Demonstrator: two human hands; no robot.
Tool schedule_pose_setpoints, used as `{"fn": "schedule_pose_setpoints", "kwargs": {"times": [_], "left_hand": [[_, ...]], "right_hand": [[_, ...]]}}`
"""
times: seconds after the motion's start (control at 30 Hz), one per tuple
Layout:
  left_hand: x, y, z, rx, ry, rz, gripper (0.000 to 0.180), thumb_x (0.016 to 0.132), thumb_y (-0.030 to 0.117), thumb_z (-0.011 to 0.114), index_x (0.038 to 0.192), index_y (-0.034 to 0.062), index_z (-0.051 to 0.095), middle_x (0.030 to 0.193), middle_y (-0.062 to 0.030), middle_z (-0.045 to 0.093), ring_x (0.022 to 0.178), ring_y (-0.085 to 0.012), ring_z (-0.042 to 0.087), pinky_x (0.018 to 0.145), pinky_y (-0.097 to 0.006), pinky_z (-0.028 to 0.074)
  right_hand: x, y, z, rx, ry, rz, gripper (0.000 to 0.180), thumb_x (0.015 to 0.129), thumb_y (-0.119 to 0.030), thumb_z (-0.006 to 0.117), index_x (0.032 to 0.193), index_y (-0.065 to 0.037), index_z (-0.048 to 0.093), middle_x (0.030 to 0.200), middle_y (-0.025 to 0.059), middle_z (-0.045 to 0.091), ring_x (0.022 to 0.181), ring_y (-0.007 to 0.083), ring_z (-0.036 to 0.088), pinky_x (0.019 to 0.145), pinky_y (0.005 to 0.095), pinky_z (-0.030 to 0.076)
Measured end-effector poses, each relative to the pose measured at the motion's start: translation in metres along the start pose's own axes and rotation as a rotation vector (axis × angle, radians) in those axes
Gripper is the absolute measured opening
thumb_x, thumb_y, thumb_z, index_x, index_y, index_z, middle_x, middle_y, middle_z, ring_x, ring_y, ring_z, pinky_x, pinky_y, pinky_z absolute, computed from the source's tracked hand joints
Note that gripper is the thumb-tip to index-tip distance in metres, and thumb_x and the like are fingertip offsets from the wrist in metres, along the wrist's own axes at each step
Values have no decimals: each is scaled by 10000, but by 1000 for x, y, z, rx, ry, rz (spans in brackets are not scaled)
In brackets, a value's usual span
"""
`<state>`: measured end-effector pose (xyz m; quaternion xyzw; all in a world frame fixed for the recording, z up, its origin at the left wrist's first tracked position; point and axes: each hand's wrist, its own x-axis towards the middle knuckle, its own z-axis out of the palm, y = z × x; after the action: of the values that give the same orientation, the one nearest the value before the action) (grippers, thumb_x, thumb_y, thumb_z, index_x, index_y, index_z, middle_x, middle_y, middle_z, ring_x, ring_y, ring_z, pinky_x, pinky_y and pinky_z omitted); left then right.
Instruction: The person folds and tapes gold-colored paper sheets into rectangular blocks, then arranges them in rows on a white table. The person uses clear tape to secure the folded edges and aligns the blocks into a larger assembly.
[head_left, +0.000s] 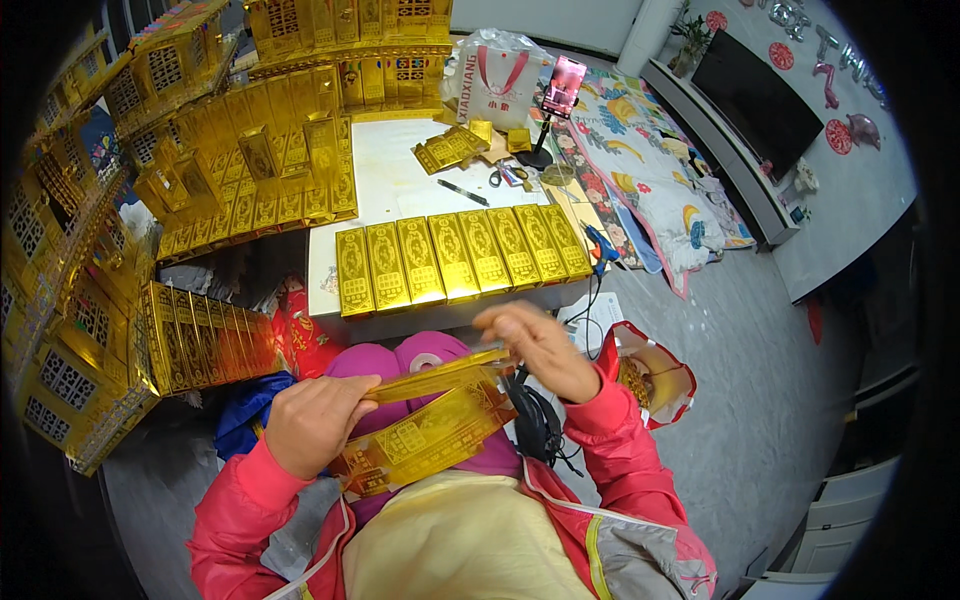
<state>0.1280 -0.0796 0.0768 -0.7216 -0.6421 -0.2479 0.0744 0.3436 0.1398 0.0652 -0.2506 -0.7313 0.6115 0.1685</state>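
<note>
Left grip (315,418) pinches the gold carton (430,437) above the lap (352,362), near side of the surface (390,185); right hand (543,350), loosely curled, contact unclear, should press creases evenly

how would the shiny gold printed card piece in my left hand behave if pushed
The shiny gold printed card piece is likely light, since its edges look thin. It may bend or crease where its panels fold. Its glossy glare suggests slipperiness.
</note>
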Motion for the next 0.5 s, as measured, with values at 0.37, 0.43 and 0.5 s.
{"fn": "schedule_pose_setpoints", "kwargs": {"times": [0.37,0.43,0.5], "left_hand": [[3,9,17,-186,-183,35,202,854,249,693,886,57,636,699,-94,619,613,-288,608,570,-381,476],[1,2,19,-207,-165,-21,190,850,230,702,842,55,627,661,-107,610,563,-304,591,532,-388,458],[0,-6,21,-190,-75,-53,206,864,271,694,848,80,618,621,-92,595,548,-280,595,524,-373,460]], "right_hand": [[6,-31,21,-804,-411,-602,172,874,-290,656,880,-118,658,708,104,611,753,310,621,776,425,464],[13,-30,10,-816,-416,-522,153,897,-263,657,907,-112,674,769,103,620,750,308,599,703,400,483],[22,-31,-5,-724,-376,-467,170,904,-256,638,913,-90,668,782,122,637,748,331,617,668,406,487]]}}
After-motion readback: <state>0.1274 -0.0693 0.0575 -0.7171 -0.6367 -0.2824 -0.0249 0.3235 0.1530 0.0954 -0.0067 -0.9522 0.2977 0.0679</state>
